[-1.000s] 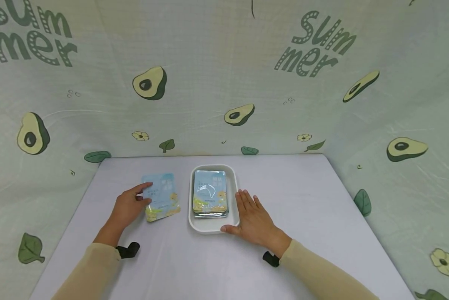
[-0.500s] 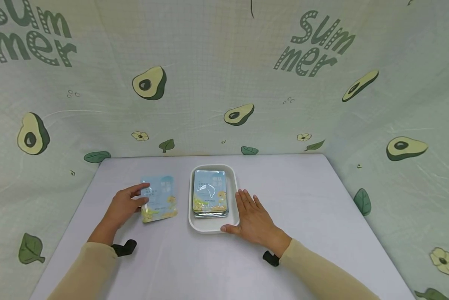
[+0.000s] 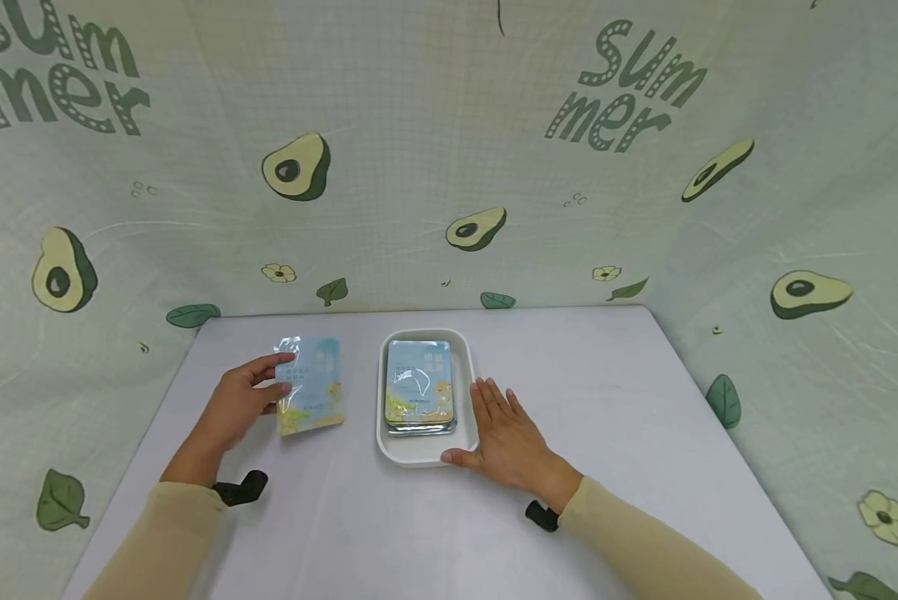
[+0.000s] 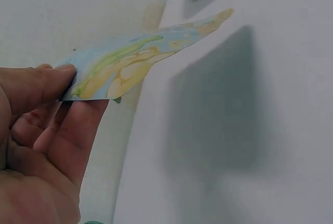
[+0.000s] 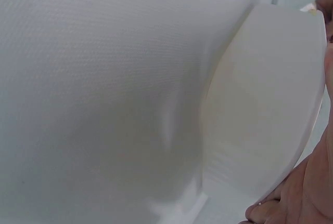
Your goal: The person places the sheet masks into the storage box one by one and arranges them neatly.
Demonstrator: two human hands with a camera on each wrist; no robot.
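My left hand (image 3: 233, 402) pinches a flat blue sachet (image 3: 312, 385) by its left edge, thumb on top and fingers beneath. In the left wrist view the sachet (image 4: 132, 63) is raised off the table, and its shadow falls below. A white oval-cornered tray (image 3: 417, 455) stands in the middle with a stack of similar sachets (image 3: 421, 379) in it, the topmost face up. Along the tray's right side lies my right hand (image 3: 511, 443), fingers straight and thumb at the near right corner. The right wrist view has the tray's outer wall (image 5: 260, 104) beside that hand (image 5: 307, 190).
A white table (image 3: 606, 375) carries the tray. Behind and beside it hangs a pale cloth (image 3: 389, 150) printed with avocados and leaves. A dark wrist strap (image 3: 242, 488) shows at the left cuff, another (image 3: 542, 517) at the right.
The left hand has moved a little left and away from the person, lifting the sachet and turning it more upright. The right hand, tray and stack have stayed in place.
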